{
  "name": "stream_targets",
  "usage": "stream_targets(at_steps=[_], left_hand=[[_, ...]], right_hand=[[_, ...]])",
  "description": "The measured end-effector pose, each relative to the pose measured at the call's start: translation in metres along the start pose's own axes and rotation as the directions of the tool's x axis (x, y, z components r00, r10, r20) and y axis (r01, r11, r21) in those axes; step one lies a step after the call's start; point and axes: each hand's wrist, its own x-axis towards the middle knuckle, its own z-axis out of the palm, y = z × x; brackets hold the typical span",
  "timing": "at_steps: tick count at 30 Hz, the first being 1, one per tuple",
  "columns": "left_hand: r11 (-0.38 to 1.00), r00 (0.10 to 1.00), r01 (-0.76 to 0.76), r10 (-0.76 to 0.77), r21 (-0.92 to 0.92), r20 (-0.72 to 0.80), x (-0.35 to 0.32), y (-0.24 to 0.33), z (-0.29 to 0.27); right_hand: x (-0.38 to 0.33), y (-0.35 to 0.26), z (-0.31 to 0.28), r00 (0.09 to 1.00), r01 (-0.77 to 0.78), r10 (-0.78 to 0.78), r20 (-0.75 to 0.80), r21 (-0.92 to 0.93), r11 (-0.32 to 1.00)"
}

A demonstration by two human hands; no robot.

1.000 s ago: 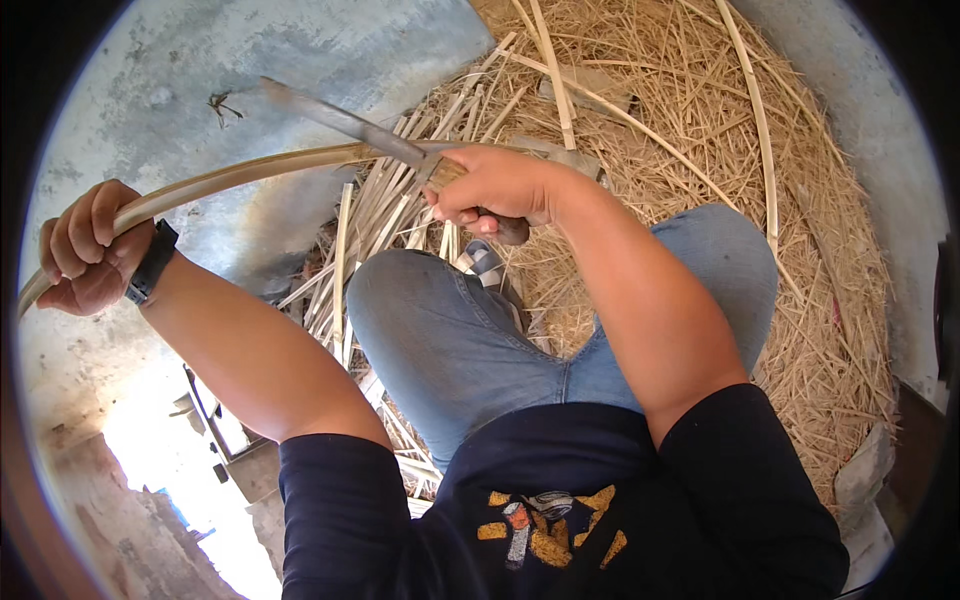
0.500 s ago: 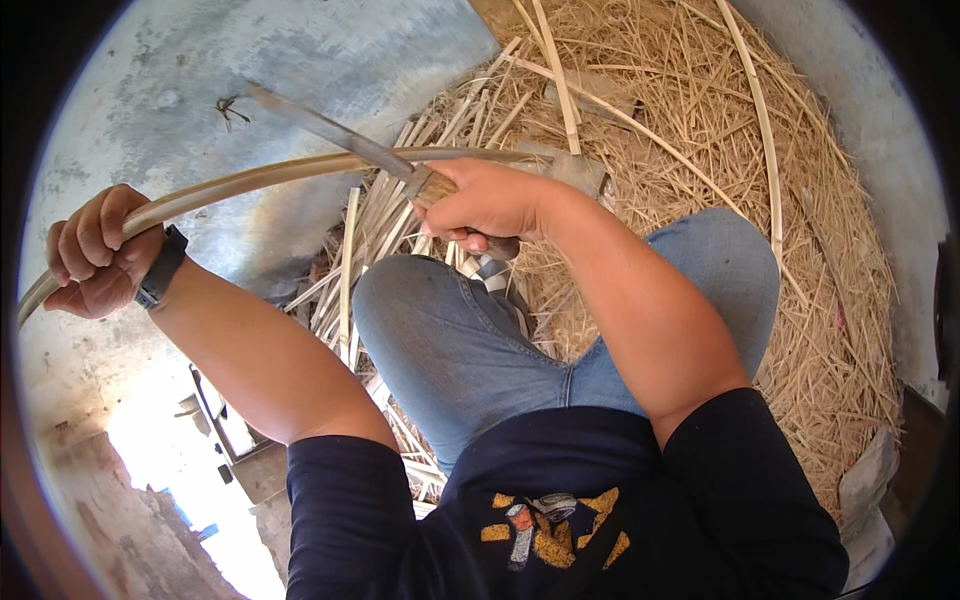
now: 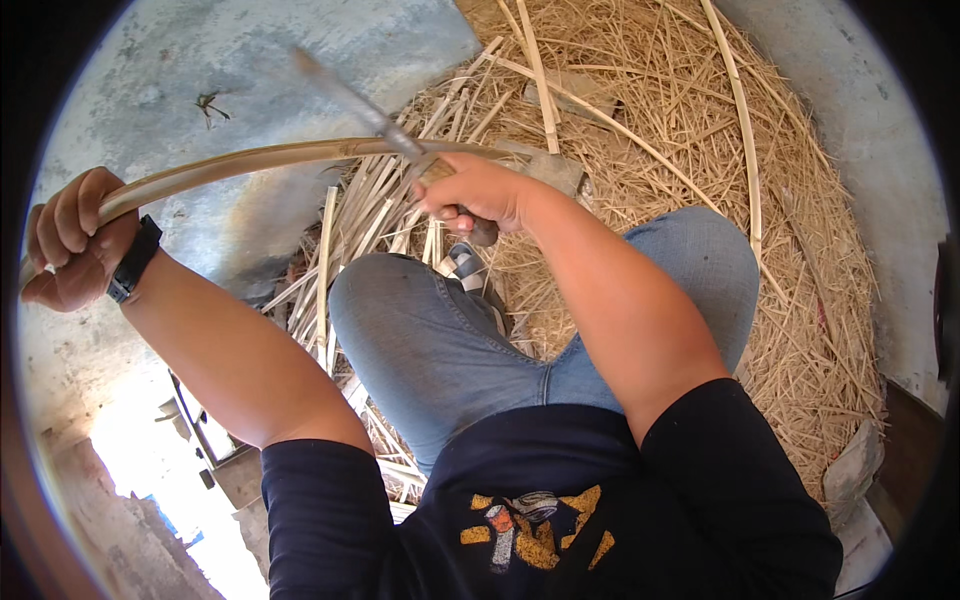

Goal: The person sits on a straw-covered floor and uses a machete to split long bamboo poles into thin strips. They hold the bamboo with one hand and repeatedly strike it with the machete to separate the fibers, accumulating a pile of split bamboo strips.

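At the far left, my left hand (image 3: 80,240) is closed around one end of a long, split bamboo strip (image 3: 230,165), its wrist in a black band. The strip bows upward and runs right, passing behind the knife and my right hand toward a worn block (image 3: 562,176) on the ground. My right hand (image 3: 480,190) grips the wooden handle of a long knife (image 3: 365,112). The blade, blurred by motion, points up and left and crosses over the strip. Whether its edge touches the strip cannot be told.
Pale shavings (image 3: 680,130) cover the ground ahead and to the right, with long bamboo slats (image 3: 740,120) lying on them. Cut slats are heaped (image 3: 370,215) beside my left knee (image 3: 400,340). A grey-blue wall (image 3: 260,60) stands at the left, another (image 3: 850,120) at the right.
The knife blade has tilted slightly steeper, its tip shifting right. Both hands and the bamboo strip sit a little further left in the picture, as does the whole scene.
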Motion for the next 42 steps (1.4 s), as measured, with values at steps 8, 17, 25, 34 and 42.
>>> stream_targets(at_steps=[8, 17, 25, 34, 42], left_hand=[[0.999, 1.000, 0.007, -0.006, -0.054, 0.004, -0.012, 0.010, -0.014], [0.999, 0.993, -0.035, 0.032, -0.027, -0.116, 0.001, 0.001, -0.009], [0.999, 0.988, -0.012, 0.019, 0.043, -0.151, 0.000, 0.002, -0.006], [0.999, 0.990, -0.017, 0.024, 0.047, -0.141, -0.010, 0.011, -0.010], [1.000, 0.997, -0.006, 0.005, -0.009, -0.082, -0.005, 0.002, -0.010]], right_hand=[[-0.007, -0.010, 0.021, 0.981, -0.021, -0.037, -0.193, -0.293, 0.956], [0.010, 0.057, -0.033, 0.872, -0.171, 0.046, -0.487, -0.215, 0.961], [0.016, 0.043, -0.016, 0.900, -0.011, -0.126, -0.416, -0.311, 0.950], [0.013, 0.031, -0.012, 0.938, -0.112, 0.037, -0.345, -0.200, 0.973], [0.011, 0.051, -0.054, 0.844, -0.258, 0.199, -0.498, -0.052, 0.965]])
